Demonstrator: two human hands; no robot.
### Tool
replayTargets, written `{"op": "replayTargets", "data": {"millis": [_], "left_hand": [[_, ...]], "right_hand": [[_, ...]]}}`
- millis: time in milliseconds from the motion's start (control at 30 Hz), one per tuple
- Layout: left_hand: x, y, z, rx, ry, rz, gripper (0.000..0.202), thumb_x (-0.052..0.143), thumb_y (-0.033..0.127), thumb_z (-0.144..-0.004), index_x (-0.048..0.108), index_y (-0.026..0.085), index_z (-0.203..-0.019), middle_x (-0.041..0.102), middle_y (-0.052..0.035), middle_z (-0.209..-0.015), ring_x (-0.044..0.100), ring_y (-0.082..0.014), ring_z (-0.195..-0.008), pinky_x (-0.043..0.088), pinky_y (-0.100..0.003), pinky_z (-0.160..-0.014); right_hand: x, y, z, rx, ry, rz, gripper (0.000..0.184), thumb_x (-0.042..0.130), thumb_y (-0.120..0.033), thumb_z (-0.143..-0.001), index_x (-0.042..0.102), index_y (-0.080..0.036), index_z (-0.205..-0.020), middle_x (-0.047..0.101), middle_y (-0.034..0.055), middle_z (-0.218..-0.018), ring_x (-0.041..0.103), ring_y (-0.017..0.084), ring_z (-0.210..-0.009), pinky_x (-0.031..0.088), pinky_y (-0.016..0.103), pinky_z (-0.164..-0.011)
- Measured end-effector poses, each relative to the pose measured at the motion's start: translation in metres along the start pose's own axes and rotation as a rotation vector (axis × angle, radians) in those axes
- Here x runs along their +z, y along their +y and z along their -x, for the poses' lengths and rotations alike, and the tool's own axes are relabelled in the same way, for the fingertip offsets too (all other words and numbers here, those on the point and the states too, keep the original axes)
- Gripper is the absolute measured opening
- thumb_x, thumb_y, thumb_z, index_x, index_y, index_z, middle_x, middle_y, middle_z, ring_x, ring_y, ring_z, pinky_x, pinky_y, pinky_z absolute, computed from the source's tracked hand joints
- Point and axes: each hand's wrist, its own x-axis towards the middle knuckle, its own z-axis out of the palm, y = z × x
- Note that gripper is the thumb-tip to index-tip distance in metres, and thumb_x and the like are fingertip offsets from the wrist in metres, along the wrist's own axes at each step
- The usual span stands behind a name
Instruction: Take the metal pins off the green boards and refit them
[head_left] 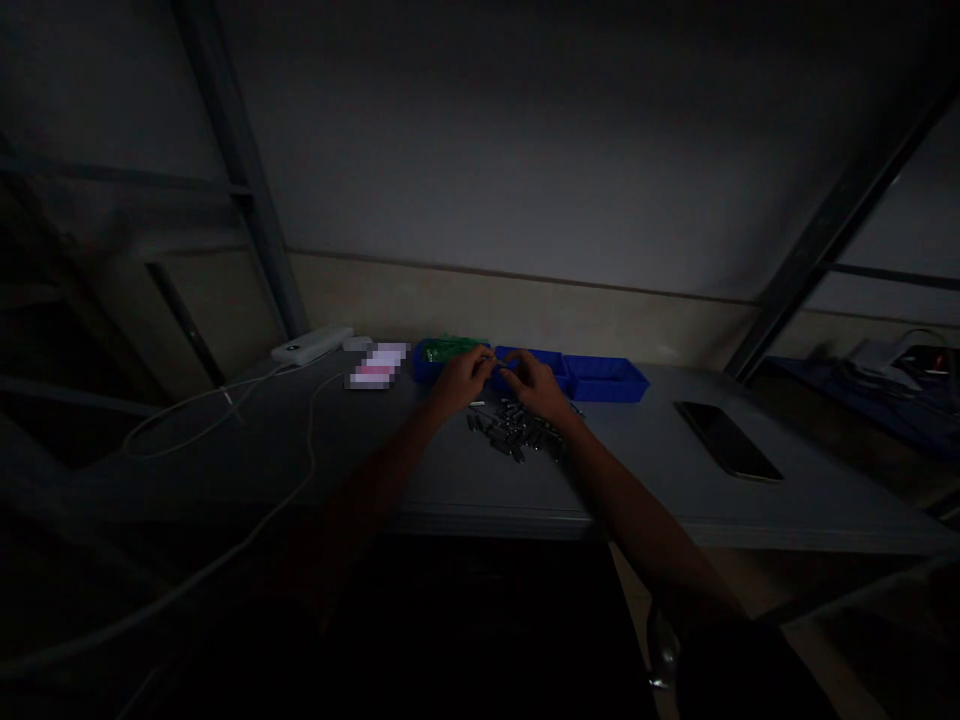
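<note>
Side by side, my left hand (466,380) and my right hand (534,383) meet at the fingertips above the table, just in front of the blue bins. Both are closed in a pinch around something too small and dark to name. Below them lies a loose pile of small shiny metal pieces (517,430). Behind my left hand, the left blue bin (429,370) holds green strands or pieces (450,347). The middle blue bin (551,362) is partly hidden by my right hand. To its right stands another blue bin (606,380).
A dark phone (727,440) lies on the grey table (645,470) at the right. At the left are a lit, blurred-out screen (380,365), a white power strip (313,345) and a white cable (311,440). Metal frame posts (814,230) rise behind the table. The light is dim.
</note>
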Motion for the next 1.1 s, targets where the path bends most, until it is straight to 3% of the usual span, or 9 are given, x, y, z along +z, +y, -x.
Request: {"op": "replayTargets", "data": {"millis": [200,467,600,767,1100], "left_hand": [[-0.0005,0.0009,0.0002,-0.019,-0.008,-0.028,0.023,0.041,0.034,-0.087,0.056,0.017,-0.081,0.059,-0.0003,-0.065,0.057,-0.0146,-0.062,0.042,-0.026,-0.059],[0.0012,0.0006,0.0013,0.012,-0.032,0.061,0.021,0.049,0.029,-0.082,0.053,0.018,-0.099,0.055,0.0024,-0.064,0.053,-0.0114,-0.055,0.040,-0.022,-0.053],[0.0015,-0.0012,0.0009,0.019,-0.042,0.044,0.019,0.048,0.031,-0.083,0.054,0.018,-0.096,0.054,0.0027,-0.062,0.052,-0.0117,-0.056,0.039,-0.023,-0.053],[0.0008,-0.0009,0.0003,0.002,-0.015,0.004,0.018,0.045,0.031,-0.085,0.056,0.017,-0.088,0.059,0.0001,-0.067,0.056,-0.0136,-0.062,0.041,-0.025,-0.059],[-0.0014,0.0041,0.0015,-0.023,-0.013,-0.026,0.026,0.039,0.035,-0.088,0.055,0.018,-0.078,0.057,0.0007,-0.063,0.054,-0.0133,-0.060,0.041,-0.025,-0.058]], "right_hand": [[-0.0013,-0.0006,-0.0005,-0.023,-0.006,0.054,0.022,0.046,-0.035,-0.085,0.055,-0.017,-0.095,0.049,-0.0029,-0.059,0.044,0.012,-0.054,0.033,0.023,-0.053],[-0.0011,0.0013,-0.0019,-0.045,0.014,0.065,0.024,0.037,-0.034,-0.090,0.054,-0.018,-0.085,0.058,0.0019,-0.072,0.053,0.015,-0.067,0.038,0.025,-0.063],[-0.0006,0.0004,-0.0014,-0.017,0.011,0.046,0.025,0.038,-0.036,-0.089,0.054,-0.018,-0.087,0.055,-0.0001,-0.067,0.050,0.014,-0.062,0.036,0.024,-0.059],[-0.0009,-0.0024,0.0002,0.009,-0.011,-0.005,0.029,0.051,-0.037,-0.082,0.051,-0.017,-0.103,0.046,-0.0051,-0.058,0.044,0.012,-0.053,0.032,0.023,-0.051],[-0.0016,-0.0015,-0.0002,-0.040,-0.003,0.049,0.023,0.046,-0.037,-0.086,0.055,-0.018,-0.095,0.048,-0.0035,-0.057,0.043,0.012,-0.052,0.032,0.023,-0.052]]}}
